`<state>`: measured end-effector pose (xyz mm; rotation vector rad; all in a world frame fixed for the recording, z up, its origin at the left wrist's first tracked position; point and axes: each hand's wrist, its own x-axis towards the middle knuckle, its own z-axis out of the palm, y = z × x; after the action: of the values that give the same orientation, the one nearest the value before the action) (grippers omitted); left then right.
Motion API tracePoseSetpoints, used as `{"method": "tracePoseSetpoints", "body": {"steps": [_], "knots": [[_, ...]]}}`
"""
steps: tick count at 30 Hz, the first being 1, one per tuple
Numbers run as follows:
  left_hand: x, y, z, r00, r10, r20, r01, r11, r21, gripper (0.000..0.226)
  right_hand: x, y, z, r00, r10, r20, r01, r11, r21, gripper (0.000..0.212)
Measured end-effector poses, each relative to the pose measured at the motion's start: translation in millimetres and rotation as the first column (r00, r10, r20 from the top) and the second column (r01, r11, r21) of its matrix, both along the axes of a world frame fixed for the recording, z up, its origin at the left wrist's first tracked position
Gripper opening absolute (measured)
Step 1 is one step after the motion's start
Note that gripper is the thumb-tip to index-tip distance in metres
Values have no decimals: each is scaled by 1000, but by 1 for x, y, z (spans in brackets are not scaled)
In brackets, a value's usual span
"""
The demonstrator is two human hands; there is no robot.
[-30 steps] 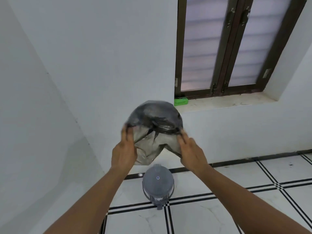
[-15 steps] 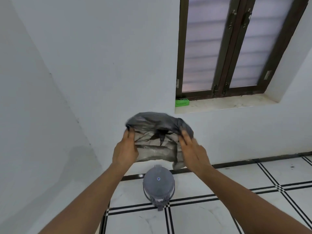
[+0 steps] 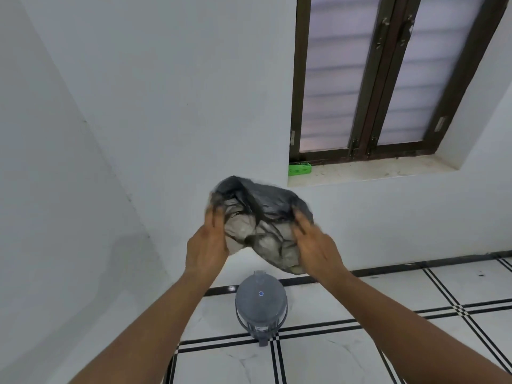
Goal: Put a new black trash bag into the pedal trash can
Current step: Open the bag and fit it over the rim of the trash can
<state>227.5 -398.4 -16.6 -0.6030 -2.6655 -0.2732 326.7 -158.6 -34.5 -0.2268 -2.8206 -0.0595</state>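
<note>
A thin black trash bag, puffed and crumpled, hangs in the air between my two hands. My left hand grips its left edge and my right hand grips its right edge, fingers partly inside the plastic. Directly below on the tiled floor stands the grey pedal trash can, lid down, its pedal pointing toward me. The bag's lower end is well above the can and does not touch it.
White walls meet in a corner to the left, just behind the can. A window sill at the upper right holds a green box under a dark-framed window. White floor tiles with black lines spread out to the right.
The bag has shifted and changed shape between my hands, bulging again and sagging lower on the right. My hands stay at about the same height above the can.
</note>
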Motion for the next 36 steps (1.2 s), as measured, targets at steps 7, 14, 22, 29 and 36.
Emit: {"method": "tracePoseSetpoints", "body": {"steps": [7, 14, 22, 29, 36], "knots": [[8, -9, -1, 504, 288, 814, 276, 840, -468, 44, 7, 5, 0, 829, -53, 557, 196, 960, -201, 18], [14, 4, -6, 997, 80, 24, -82, 991, 108, 68, 4, 4, 1, 970, -26, -243, -45, 958, -282, 81], [30, 9, -10, 620, 333, 710, 220, 795, -565, 27, 14, 10, -13, 725, -67, 686, 228, 963, -146, 14], [15, 19, -15, 863, 148, 483, -103, 987, -119, 91, -7, 29, -12, 930, -56, 363, 275, 761, -588, 34], [1, -2, -42, 875, 150, 460, -116, 988, -102, 99, -17, 41, -34, 992, -106, 64, 124, 832, -541, 30]]}}
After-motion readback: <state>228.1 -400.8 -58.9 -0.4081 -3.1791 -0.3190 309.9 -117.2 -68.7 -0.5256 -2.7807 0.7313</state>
